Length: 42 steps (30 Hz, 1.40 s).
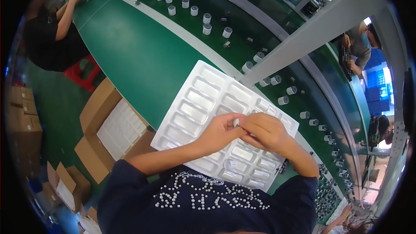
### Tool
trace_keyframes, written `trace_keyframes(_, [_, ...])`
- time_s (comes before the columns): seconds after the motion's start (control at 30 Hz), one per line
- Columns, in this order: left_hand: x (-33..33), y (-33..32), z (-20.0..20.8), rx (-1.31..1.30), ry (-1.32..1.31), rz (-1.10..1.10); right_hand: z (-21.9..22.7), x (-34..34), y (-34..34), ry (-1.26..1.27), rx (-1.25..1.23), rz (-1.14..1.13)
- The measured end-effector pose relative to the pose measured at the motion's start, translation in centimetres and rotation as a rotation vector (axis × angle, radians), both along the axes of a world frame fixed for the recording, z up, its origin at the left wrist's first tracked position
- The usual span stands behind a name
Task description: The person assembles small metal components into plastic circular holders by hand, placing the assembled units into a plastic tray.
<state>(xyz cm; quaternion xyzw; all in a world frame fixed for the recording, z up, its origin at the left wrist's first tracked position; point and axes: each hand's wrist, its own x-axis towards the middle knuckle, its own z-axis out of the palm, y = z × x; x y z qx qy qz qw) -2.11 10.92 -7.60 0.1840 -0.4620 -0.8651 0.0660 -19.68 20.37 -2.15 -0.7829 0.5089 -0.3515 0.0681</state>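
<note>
A white moulded plastic tray with rows of oblong pockets lies in front of me, tilted across the bench edge. Over its middle my left hand is closed, its thumb and fingertips pinching a small white cylindrical part. From the other side my right hand closes its fingers against the same part, hiding much of it. White cylindrical pieces lie in pockets along the tray's near and right sides. The pockets on the left show no pieces.
White cylinders with grey tops stand along the green conveyor beyond a grey metal post. An open carton holding white trays stands at left. Small metal parts are heaped at lower right. Co-workers sit at far left and right.
</note>
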Motion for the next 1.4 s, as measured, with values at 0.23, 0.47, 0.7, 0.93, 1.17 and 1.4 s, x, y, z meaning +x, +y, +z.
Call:
trace_keyframes(0.23, [1.2,-4.6,4.2,-0.366,-0.116,-0.456,-4.9,-18.0,1.6,-0.243,0.164,-0.997])
trace_keyframes(0.47, [0.2,1.3,-2.2,-1.396,0.299,-0.488,-13.9,-33.9,3.4,0.075,0.397,-1.111])
trace_keyframes(0.7, [1.6,2.0,-2.5,-1.383,0.507,-0.702,-9.6,-24.6,-19.6,-0.057,0.275,-0.583])
trace_keyframes(0.93, [2.1,0.8,-2.7,-1.397,0.52,-0.633,-12.7,-21.1,-36.4,0.198,0.43,-0.091])
trace_keyframes(1.17, [2.2,-0.5,-1.2,-1.006,0.29,-0.544,-12.8,-18.9,-35.0,0.223,0.387,0.113])
trace_keyframes(1.4, [1.0,-1.9,-0.7,0.157,-0.049,-0.104,-23.7,-33.2,-28.2,-0.511,0.245,0.045])
